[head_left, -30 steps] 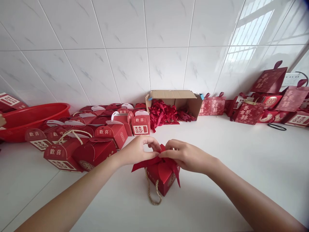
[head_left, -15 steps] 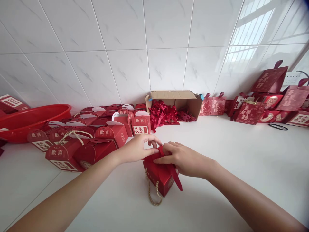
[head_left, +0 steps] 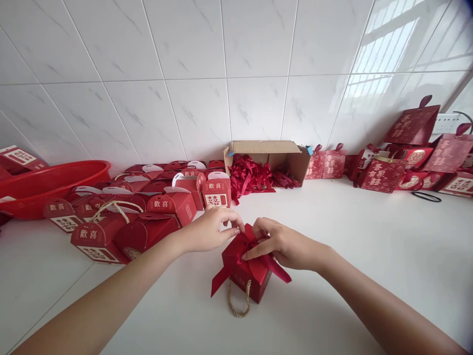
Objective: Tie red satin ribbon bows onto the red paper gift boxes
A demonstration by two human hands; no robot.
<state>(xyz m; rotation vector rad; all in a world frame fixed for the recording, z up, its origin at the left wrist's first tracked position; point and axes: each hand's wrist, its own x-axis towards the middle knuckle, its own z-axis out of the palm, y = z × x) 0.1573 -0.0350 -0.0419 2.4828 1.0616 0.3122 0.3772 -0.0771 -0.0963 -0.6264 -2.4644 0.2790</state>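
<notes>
A small red gift box (head_left: 248, 281) with a beige rope handle (head_left: 238, 301) stands on the white counter in front of me. A red ribbon (head_left: 275, 266) is on its top, with tails hanging to the left and right. My left hand (head_left: 210, 229) pinches the ribbon at the box's top from the left. My right hand (head_left: 277, 241) pinches the ribbon from the right, its index finger pressed on the knot.
Several red gift boxes (head_left: 162, 209) lie at the left beside a red plastic basin (head_left: 44, 185). A cardboard carton (head_left: 266, 155) full of red ribbons lies against the tiled wall. Red gift bags (head_left: 382, 172) are piled at the far right.
The ribbon now has tails spread on both sides of the box. Both hands have shifted slightly on the knot. The box has turned a little.
</notes>
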